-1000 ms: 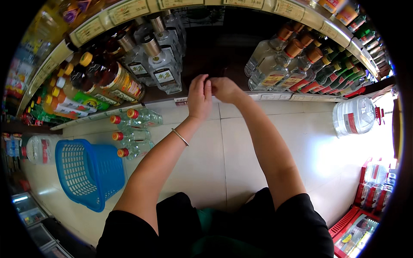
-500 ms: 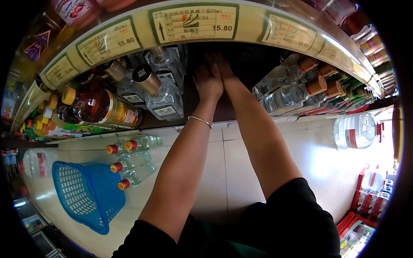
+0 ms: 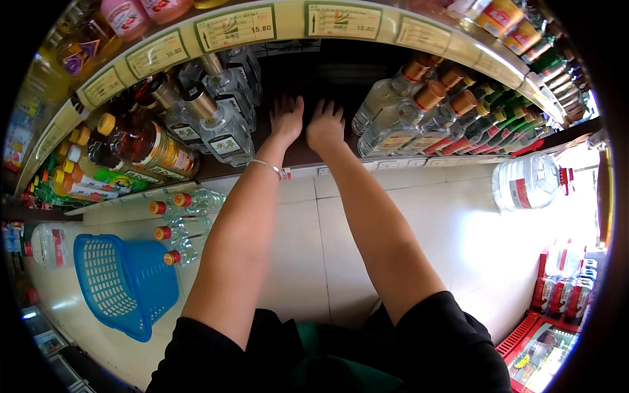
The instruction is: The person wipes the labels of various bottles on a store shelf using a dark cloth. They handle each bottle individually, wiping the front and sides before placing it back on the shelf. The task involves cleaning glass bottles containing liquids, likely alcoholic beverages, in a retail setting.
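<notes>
Both hands lower since earlier | left hand [image 3: 287, 121], right hand [image 3: 324, 126] fingers spread, empty

Both my forearms reach straight forward from the lower edge, nearly parallel and close together, bare from the short black sleeves down. My left hand [image 3: 287, 119] lies palm down with the fingers spread and pointing away from me, a thin bracelet around its wrist. My right hand [image 3: 325, 124] sits just beside it, also palm down, fingers slightly splayed and stretched forward. The two hands are near each other but not touching, and neither grips anything.
</notes>
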Demonstrator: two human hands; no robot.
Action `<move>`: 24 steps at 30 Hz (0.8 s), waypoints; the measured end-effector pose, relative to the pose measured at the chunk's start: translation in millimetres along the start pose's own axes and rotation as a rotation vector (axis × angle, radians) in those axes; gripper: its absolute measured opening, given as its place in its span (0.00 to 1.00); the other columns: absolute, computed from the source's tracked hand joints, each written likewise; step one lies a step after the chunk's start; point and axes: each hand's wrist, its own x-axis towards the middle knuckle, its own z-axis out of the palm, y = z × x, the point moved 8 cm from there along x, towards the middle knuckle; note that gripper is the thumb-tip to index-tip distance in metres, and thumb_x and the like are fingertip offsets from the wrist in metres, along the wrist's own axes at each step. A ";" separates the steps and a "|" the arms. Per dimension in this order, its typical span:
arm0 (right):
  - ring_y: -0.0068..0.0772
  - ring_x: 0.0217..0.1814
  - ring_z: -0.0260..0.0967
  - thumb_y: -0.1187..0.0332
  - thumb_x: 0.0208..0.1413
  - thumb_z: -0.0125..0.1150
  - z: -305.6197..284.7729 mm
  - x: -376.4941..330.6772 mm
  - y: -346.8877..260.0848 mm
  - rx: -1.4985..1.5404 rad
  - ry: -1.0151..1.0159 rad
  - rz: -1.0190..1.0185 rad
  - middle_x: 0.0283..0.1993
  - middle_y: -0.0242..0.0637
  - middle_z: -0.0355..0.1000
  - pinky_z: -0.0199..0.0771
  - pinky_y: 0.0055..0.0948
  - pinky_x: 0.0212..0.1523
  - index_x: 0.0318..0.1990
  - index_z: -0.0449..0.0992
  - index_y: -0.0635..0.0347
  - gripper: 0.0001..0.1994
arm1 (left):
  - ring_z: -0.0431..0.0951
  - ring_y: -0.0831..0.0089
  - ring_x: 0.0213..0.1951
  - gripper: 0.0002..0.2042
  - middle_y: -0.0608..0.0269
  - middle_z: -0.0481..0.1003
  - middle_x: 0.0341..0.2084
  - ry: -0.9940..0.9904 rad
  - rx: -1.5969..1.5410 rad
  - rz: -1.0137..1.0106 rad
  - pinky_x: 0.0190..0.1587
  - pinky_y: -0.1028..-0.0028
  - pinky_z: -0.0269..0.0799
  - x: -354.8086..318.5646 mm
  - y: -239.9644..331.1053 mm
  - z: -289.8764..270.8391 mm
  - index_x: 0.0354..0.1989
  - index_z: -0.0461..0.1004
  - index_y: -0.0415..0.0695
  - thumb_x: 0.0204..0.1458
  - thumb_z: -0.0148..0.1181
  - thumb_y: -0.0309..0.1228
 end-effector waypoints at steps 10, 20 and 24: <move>0.40 0.56 0.71 0.64 0.57 0.56 -12.6 -82.9 -39.2 0.049 -0.039 -0.261 0.53 0.39 0.70 0.74 0.41 0.50 0.49 0.74 0.53 0.13 | 0.57 0.42 0.67 0.32 0.35 0.61 0.63 -0.140 -0.224 -0.134 0.69 0.60 0.53 -121.0 15.7 -47.8 0.60 0.65 0.32 0.66 0.33 0.51; 0.50 0.66 0.62 0.55 0.58 0.60 -67.1 -15.1 -30.9 0.295 0.150 -0.393 0.68 0.46 0.61 0.68 0.43 0.62 0.66 0.63 0.50 0.30 | 0.54 0.47 0.69 0.30 0.37 0.55 0.67 0.338 -0.298 0.112 0.70 0.62 0.49 -155.5 54.6 -85.6 0.65 0.56 0.28 0.68 0.40 0.45; 0.48 0.69 0.57 0.59 0.57 0.60 0.4 -39.2 -39.6 0.155 0.171 -0.647 0.71 0.43 0.57 0.64 0.43 0.64 0.65 0.67 0.48 0.27 | 0.58 0.48 0.67 0.28 0.39 0.59 0.65 0.340 -0.379 0.064 0.68 0.62 0.54 -141.5 23.9 -70.6 0.63 0.60 0.30 0.68 0.40 0.45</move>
